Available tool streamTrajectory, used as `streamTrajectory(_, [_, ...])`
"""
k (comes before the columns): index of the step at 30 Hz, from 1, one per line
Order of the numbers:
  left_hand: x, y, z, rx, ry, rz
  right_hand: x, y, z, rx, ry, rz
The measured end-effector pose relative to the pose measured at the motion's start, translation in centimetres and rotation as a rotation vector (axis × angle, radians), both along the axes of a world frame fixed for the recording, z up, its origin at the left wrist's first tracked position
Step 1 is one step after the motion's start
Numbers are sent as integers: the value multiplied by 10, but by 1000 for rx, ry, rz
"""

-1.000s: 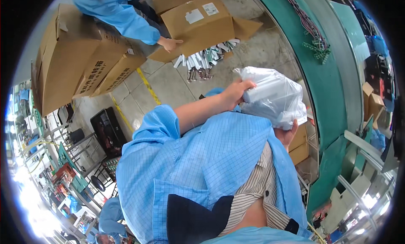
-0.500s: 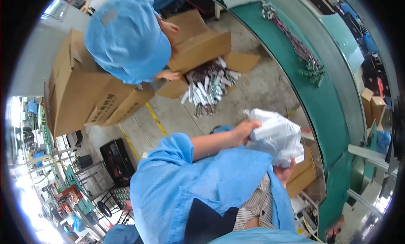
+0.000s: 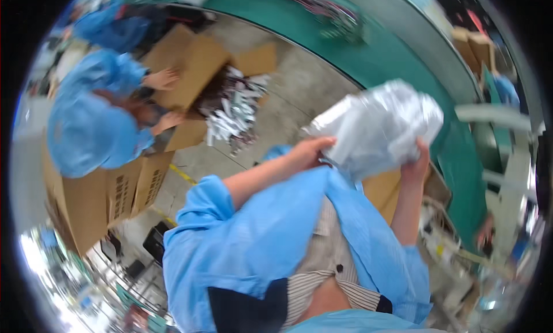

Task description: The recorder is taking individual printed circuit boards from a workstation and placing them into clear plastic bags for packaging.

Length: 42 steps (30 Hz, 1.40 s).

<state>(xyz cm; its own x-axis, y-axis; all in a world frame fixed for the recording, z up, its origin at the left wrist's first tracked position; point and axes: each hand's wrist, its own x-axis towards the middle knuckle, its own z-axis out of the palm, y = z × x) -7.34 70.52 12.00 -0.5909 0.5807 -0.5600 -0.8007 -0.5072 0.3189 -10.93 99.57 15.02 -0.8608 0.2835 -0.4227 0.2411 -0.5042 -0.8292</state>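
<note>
A bulky, crinkled plastic bag [image 3: 377, 126], whitish and shiny, is held up in front of my chest between both hands. My left hand [image 3: 313, 151] grips its near left edge, with the fingers closed on the plastic. At the lower right side, my right hand [image 3: 417, 162] is closed on the same bag, the thumb showing on its surface. What lies inside the bag cannot be made out through the plastic. Beyond it runs the green bench top [image 3: 397, 62].
An open carton [image 3: 193, 71] with many white strips and dark wires [image 3: 236, 111] stands on the floor at the far left. A co-worker in a blue cap [image 3: 86, 134] leans over it, beside large cardboard boxes [image 3: 89, 209]. A wire bundle [image 3: 328, 13] lies on the bench.
The bag has been lifted and carried forward, toward the bench. My right forearm now shows. With the turned view, the co-worker and open carton appear farther left.
</note>
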Motion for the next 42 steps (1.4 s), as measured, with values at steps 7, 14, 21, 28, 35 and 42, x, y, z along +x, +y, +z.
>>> streamTrajectory(7, [-36, 99, 2, -360, 953, -586, -103, 152, 77, 691, -26, 397])
streamTrajectory(14, [-38, 152, -14, -636, 859, -479, -221, 219, 4, 1248, 205, 355])
streamTrajectory(21, [-46, 155, -15, -696, 678, -313, -160, 206, -59, 1632, 330, 613])
streamTrajectory(28, [-80, 182, -24, -703, 748, -418, -96, 217, -76, 1753, 251, 561])
streamTrajectory(35, [-184, 226, -36, -1089, 1537, -249, -91, 217, -89, 1564, 305, 498])
streamTrajectory(42, [-267, 245, -51, -1492, 1684, -635, -105, 217, -96, 1561, 330, 509])
